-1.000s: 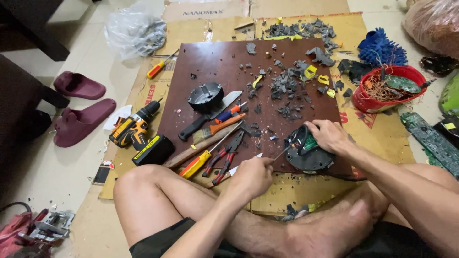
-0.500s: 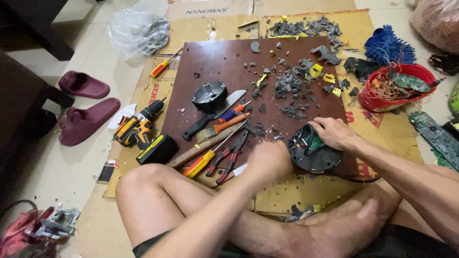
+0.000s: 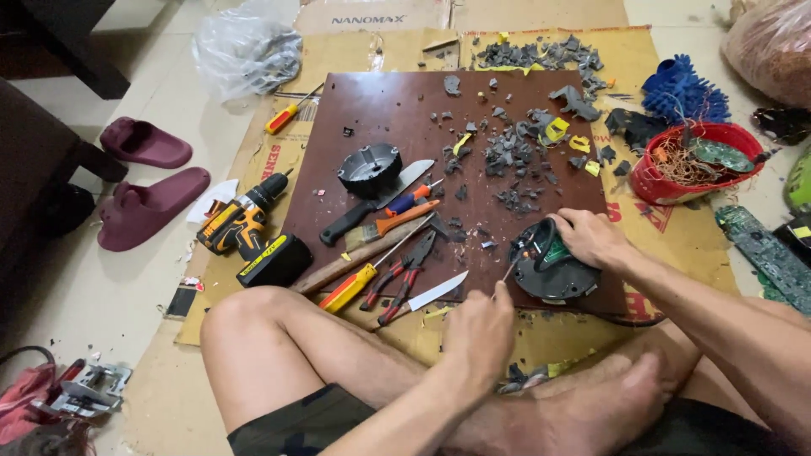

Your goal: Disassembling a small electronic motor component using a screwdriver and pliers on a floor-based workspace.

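Housing point(image 3: 553, 266), round and black, lies at the near right edge of the brown board point(image 3: 380, 110), opened so that a green circuit board point(image 3: 557, 251) shows inside. Right hand point(image 3: 591, 238) rests on its far right rim, fingers curled down over the edge, pinning it flat. Left hand point(image 3: 480, 325) sits nearer the body, just left of the housing, closed around a thin tool point(image 3: 508, 272); the handle is hidden in the fist, so the kind of tool cannot be told.

Key relation: tool's long axis runs from the left hand up and to the right, its tip meeting the housing at the left rim, beside the small orange parts. Housing lies up and to the right of the left hand, directly under the right hand. Right hand is the one in contact; left reaches it only through the tool.

Nearby, left of the left hand: knife blade point(image 3: 438, 291), red-handled pliers point(image 3: 405, 274), yellow-handled screwdriver point(image 3: 351, 287). Grey plastic fragments point(image 3: 511, 160) lie scattered farther up the board.
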